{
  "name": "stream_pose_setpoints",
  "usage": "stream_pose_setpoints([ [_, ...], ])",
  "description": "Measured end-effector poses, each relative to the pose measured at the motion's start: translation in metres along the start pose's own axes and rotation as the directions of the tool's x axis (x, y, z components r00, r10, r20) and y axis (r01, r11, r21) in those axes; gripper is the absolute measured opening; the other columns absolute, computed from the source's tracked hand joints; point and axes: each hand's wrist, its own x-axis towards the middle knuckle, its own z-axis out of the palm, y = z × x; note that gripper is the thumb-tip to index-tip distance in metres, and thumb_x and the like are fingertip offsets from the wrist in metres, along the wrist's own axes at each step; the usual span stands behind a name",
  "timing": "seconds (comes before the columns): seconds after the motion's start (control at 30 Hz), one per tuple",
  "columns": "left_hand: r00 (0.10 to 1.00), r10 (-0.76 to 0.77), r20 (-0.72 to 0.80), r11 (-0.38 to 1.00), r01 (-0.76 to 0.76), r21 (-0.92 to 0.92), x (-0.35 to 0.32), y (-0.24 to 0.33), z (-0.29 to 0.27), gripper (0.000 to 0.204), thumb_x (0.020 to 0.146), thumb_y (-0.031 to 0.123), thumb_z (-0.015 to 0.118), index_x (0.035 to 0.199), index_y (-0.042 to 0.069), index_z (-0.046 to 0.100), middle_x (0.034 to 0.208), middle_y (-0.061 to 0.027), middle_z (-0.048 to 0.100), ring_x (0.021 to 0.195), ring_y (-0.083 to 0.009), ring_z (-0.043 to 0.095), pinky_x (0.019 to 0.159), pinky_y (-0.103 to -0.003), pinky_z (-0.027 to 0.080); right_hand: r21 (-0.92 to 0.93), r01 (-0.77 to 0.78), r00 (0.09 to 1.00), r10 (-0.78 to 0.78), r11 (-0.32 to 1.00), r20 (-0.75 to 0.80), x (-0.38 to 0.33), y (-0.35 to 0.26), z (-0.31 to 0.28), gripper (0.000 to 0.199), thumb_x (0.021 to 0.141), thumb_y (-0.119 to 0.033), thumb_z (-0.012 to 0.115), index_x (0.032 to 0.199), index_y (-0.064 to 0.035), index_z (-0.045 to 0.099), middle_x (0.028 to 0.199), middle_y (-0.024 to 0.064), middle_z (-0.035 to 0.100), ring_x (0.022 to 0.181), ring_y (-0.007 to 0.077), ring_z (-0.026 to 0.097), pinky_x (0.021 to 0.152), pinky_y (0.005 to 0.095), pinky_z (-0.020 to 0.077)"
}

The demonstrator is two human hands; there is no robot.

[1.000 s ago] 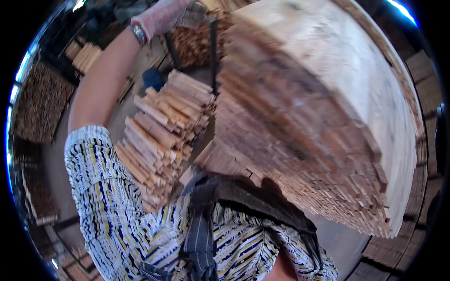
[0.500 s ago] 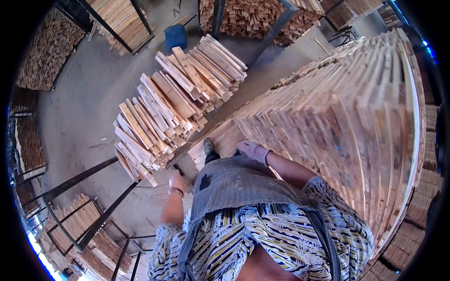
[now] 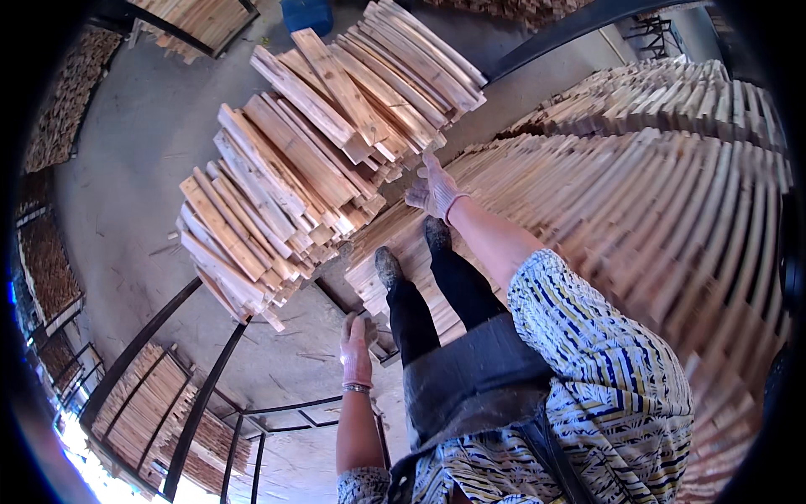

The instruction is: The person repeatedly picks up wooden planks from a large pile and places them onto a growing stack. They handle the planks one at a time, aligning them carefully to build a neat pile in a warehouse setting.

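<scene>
In a pale work glove, my right hand point(image 3: 437, 190) reaches forward with its fingers apart and holds nothing. Its fingertips are close to the near ends of a stack of wooden slats point(image 3: 315, 172); I cannot tell whether they touch. My left hand point(image 3: 357, 353), gloved too, hangs lower at my left side, fingers stretched out and nothing in it. The slats lie side by side in a long slanting row, with a few loose ones across the top. Both my shoes stand on pale wooden boards point(image 3: 369, 281) between the slats and a large pile.
A large pile of slats point(image 3: 613, 202) rises close on my right. Dark metal frames point(image 3: 206, 399) stand at the lower left, with more slats behind them. A blue container point(image 3: 306, 17) sits on the concrete floor point(image 3: 138, 176) beyond the stack.
My right hand has gone from beside my apron forward to the slat ends. My left hand is a little lower and farther right in view. The view has shifted nearer the stack.
</scene>
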Motion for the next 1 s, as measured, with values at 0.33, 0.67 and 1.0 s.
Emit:
stream_pose_setpoints([
  [0.33, 0.868, 0.146, 0.474, 0.963, -0.235, 0.134, 0.295, 0.162, 0.14, 0.062, 0.096, 0.023, 0.058, 0.151, 0.022, 0.031, 0.159, -0.0084, 0.026, 0.148, -0.0219, 0.021, 0.12, -0.039, 0.022, 0.263, -0.021, 0.996, 0.044, 0.965, -0.08, 0.222, 0.017, -0.041, 0.103, 0.084, -0.067, 0.062, 0.154, -0.006, 0.019, 0.157, 0.025, 0.021, 0.142, 0.0423, 0.028, 0.112, 0.0544, 0.0323],
  [0.67, 0.721, 0.495, 0.486, 0.02, -0.568, 0.823, 0.42, 0.182, 0.239, 0.076, 0.081, -0.007, 0.062, 0.148, 0.018, 0.037, 0.131, -0.0352, 0.044, 0.113, -0.0441, 0.057, 0.096, -0.04, 0.049, 0.517, 0.078, 0.997, -0.052, 0.852, -0.064, 0.295, 0.017, -0.014, 0.046, 0.095, -0.039, 0.062, 0.126, -0.0047, 0.059, 0.125, 0.0115, 0.063, 0.115, 0.0207, 0.059, 0.1, 0.0368, 0.0451],
  [1.0, 0.912, 0.268, 0.309, 0.886, -0.36, 0.293, 0.416, 0.197, 0.212, 0.03, 0.088, 0.03, 0.075, 0.107, 0.01, 0.062, 0.094, 0.0028, 0.061, 0.088, -0.0168, 0.058, 0.094, -0.043, 0.051, -0.069, 0.164, 0.986, -0.165, 0.984, 0.0, 0.193, 0.027, 0.035, 0.086, 0.096, -0.058, 0.045, 0.154, -0.0006, 0.018, 0.155, 0.0261, 0.029, 0.145, 0.0385, 0.027, 0.116, 0.0416, 0.0275],
])
